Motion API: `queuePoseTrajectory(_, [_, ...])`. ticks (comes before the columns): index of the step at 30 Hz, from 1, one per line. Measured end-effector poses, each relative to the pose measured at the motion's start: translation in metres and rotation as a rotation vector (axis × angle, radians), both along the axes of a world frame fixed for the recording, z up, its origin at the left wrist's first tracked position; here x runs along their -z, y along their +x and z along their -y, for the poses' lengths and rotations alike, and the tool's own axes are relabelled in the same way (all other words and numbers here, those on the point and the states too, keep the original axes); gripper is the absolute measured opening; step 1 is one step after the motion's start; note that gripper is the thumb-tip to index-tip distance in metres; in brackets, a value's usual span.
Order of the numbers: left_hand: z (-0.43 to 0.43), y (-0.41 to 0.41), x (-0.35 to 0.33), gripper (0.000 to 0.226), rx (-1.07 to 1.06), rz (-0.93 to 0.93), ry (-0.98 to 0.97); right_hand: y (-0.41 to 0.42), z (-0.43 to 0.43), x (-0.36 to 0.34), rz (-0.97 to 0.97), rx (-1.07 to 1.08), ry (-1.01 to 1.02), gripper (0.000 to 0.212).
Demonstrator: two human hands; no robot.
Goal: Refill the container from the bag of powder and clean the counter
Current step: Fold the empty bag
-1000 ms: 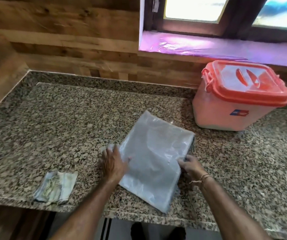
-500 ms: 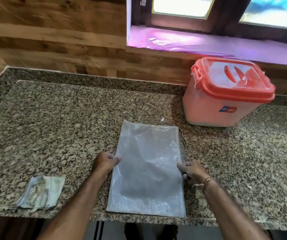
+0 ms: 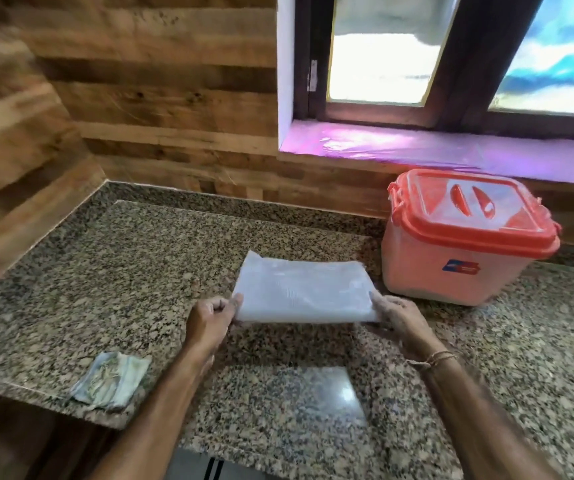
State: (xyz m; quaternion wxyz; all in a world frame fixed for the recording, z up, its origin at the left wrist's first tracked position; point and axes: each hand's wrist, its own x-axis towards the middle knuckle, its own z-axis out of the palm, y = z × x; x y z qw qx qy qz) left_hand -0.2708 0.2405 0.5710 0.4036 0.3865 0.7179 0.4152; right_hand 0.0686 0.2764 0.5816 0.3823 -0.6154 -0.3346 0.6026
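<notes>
Left hand (image 3: 209, 323), right hand (image 3: 399, 320): grip pinched on flat bag (image 3: 302, 292), centre frame; container (image 3: 465, 265) lidded; refill seemingly done, cloth (image 3: 112, 379) wipe pending.

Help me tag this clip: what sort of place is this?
Probably a home kitchen: a speckled granite counter against a wood-panelled wall, with a lidded orange storage container below a window.

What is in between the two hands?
The whitish plastic bag: the left hand holds one edge, the right hand the other. The head view shows it.
</notes>
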Motion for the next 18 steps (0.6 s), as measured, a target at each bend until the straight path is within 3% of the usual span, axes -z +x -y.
queuePoseTrajectory(4, [0.054, 0.027, 0.049, 0.047, 0.062, -0.113, -0.205, 0.032, 0.040, 0.050, 0.225, -0.126, -0.057, 0.033])
queuePoseTrajectory(8, [0.100, 0.053, 0.075, 0.025, 0.188, -0.342, -0.519, 0.059, 0.070, 0.090, 0.502, -0.266, 0.041, 0.043])
queuePoseTrajectory(9, [0.105, 0.062, 0.078, 0.036, 0.173, -0.453, -0.516, 0.066, 0.074, 0.095, 0.535, -0.297, 0.053, 0.043])
queuePoseTrajectory(11, [0.107, 0.079, 0.081, 0.086, 0.234, -0.746, -0.370, 0.076, 0.077, 0.101, 0.570, -0.358, 0.099, 0.042])
queuePoseTrajectory(13, [0.101, 0.098, 0.080, 0.112, 0.425, -0.913, -0.233, 0.083, 0.078, 0.099, 0.598, -0.397, 0.113, 0.041])
queuePoseTrajectory(15, [0.092, 0.111, 0.083, 0.121, 0.599, -0.923, -0.284, 0.092, 0.077, 0.100, 0.650, -0.397, 0.123, 0.044])
queuePoseTrajectory(18, [0.090, 0.119, 0.095, 0.145, 0.689, -0.895, -0.459, 0.105, 0.071, 0.099, 0.736, -0.398, 0.133, 0.046])
